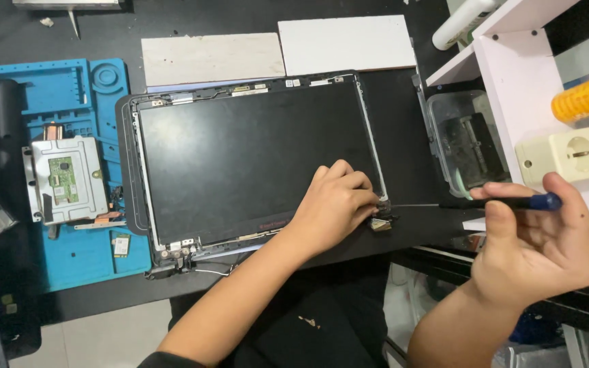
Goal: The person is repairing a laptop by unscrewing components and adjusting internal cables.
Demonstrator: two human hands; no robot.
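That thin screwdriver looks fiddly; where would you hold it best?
Probably by the dark blue handle of the screwdriver, from the right, as the right hand does. It lies level with its thin shaft pointing left toward the laptop screen corner.

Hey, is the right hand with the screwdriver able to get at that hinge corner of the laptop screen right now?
Probably yes. The right hand holds the screwdriver level, its thin shaft pointing at the hinge corner. The left hand rests on the screen panel beside that corner, its fingers crowding it but not covering it.

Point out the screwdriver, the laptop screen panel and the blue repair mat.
screwdriver (506,202), head view, dark handle.
laptop screen panel (240,157), head view, middle of the black glass.
blue repair mat (69,259), head view, bare lower part.
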